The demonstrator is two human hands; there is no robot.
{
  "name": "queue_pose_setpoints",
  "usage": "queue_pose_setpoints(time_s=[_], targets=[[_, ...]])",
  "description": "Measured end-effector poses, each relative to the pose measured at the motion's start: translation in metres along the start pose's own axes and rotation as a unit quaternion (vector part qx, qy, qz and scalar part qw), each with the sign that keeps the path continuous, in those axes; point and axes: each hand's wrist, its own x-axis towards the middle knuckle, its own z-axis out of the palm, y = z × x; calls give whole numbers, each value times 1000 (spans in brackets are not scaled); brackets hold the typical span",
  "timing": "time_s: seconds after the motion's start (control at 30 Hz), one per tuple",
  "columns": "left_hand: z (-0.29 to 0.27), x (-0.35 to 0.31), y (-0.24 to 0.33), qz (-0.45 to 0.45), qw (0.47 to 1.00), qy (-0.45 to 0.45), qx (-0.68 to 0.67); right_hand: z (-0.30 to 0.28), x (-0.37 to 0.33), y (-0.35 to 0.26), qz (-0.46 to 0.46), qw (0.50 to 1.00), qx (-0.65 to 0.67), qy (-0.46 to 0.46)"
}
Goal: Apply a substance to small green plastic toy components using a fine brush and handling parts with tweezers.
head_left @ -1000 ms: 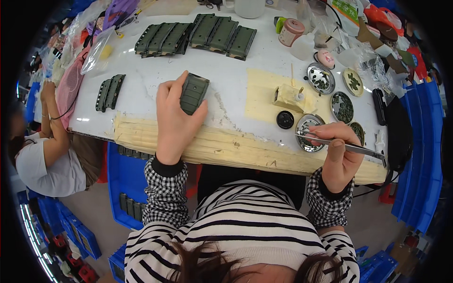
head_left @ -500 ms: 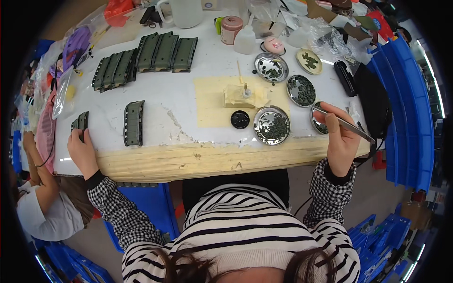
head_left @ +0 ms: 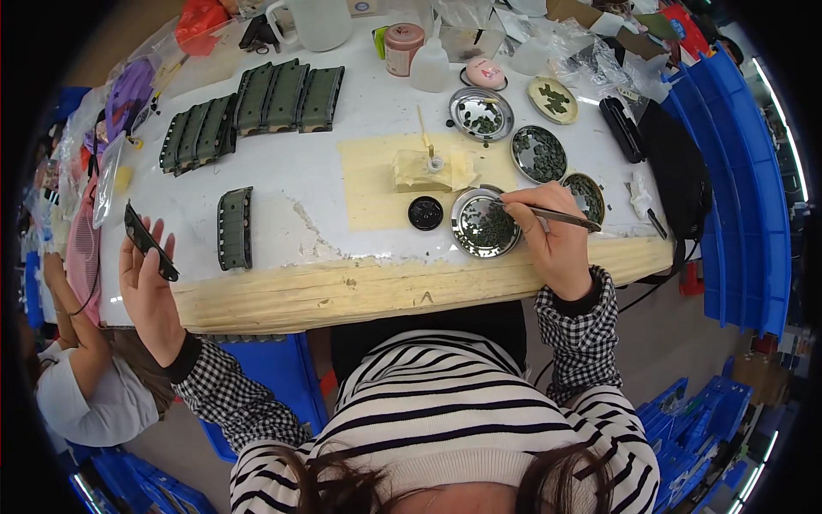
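My left hand (head_left: 152, 295) grips a narrow dark green curved strip (head_left: 147, 240) between thumb and fingers, lifted at the table's left side and tilted. In my right hand (head_left: 558, 248) is a pair of metal tweezers (head_left: 563, 218). Their tips reach over a round silver dish (head_left: 486, 254) of small dark green pieces; I cannot tell whether a piece is in them. One similar ribbed green strip (head_left: 234, 230) lies to the right of my left hand. A small black round dish (head_left: 425, 214) stands left of the silver dish.
Green strips stand in two rows (head_left: 199, 133) (head_left: 289, 98) at the back left. A tape-covered block (head_left: 435, 176) sits on yellow paper. More dishes (head_left: 539, 176) of green pieces are at the right, near a black bag (head_left: 676, 184). A person in white (head_left: 94, 385) is at the far left.
My left hand has raised the strip off the table and turned it. My right hand has moved left with the tweezers, from the right-hand dishes to the nearer silver dish.
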Motion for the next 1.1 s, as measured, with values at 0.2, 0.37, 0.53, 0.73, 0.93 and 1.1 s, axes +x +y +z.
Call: queue_pose_setpoints(time_s=[0.2, 0.37, 0.53, 0.73, 0.93, 1.1], targets=[[87, -51, -5, -142, 903, -248, -321, 1, 2, 0, 0, 1000, -5, -30], [133, -80, -4, -253, 882, -267, -295, 10, 6, -2, 13, 1000, 10, -19], [162, -92, 2, -311, 885, -229, -259, 14, 4, 4, -5, 1000, 5, -15], [177, -102, 7, -249, 905, -228, -258, 8, 4, -1, 30, 998, 44, 14], [172, -106, -7, -275, 897, -241, -248, -3, 3, 1, 37, 999, 16, 0], [175, -109, -8, -288, 892, -247, -247, 0, 5, -2, 17, 1000, -4, -24]])
